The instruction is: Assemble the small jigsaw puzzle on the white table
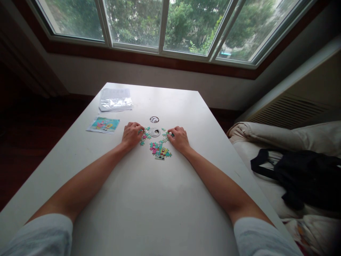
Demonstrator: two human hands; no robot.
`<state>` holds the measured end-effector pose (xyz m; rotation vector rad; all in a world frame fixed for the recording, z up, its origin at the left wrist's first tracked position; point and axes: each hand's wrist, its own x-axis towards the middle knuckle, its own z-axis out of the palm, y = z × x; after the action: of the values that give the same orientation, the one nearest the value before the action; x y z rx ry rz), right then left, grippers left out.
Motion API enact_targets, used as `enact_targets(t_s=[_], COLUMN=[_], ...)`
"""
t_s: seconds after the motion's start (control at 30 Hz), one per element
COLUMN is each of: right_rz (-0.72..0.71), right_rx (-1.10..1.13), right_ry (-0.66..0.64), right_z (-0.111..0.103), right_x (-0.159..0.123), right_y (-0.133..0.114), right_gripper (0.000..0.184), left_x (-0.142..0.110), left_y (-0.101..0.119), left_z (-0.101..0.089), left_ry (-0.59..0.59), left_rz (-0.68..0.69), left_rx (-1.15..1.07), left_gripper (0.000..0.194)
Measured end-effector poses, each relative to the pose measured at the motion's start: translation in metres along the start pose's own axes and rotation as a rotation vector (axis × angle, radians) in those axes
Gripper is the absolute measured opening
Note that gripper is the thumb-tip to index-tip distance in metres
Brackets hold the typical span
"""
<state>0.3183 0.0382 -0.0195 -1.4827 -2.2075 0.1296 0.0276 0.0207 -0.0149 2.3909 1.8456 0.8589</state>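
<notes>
A partly joined jigsaw puzzle (160, 150) with pink and yellow cartoon figures lies on the white table (149, 199). Loose jigsaw pieces (146, 136) are scattered left of a round metal fitting (154, 132) in the tabletop, and others (164, 138) lie on its right. My left hand (131, 135) rests at the left pieces with fingers curled; what they hold, if anything, is hidden. On the other side my right hand (179, 138) has its fingers pinched on a small teal puzzle piece (172, 134).
A printed cartoon picture sheet (103, 125) lies at the left, with a clear plastic packet (116, 99) behind it. Beyond the fitting is a round opening (154, 120). A sofa with a black garment (306, 174) stands right of the table; windows (135, 21) are ahead.
</notes>
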Motion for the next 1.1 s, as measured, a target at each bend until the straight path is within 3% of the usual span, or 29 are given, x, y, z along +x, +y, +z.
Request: enact_targets(t_s=[0.4,1.1], right_rz=[0.077,0.067], right_rx=[-0.009,-0.007], right_ry=[-0.009,-0.116], right_z=[-0.001,-0.009], right_x=[0.007,0.014], right_y=[-0.003,-0.001], right_gripper=[0.016,0.019], left_x=[0.001,0.001], left_y=[0.003,0.003], left_z=[-0.001,0.0], left_ry=[-0.01,-0.009], left_rz=[0.008,0.012], left_rx=[-0.009,-0.029], left_gripper=[0.021,0.022])
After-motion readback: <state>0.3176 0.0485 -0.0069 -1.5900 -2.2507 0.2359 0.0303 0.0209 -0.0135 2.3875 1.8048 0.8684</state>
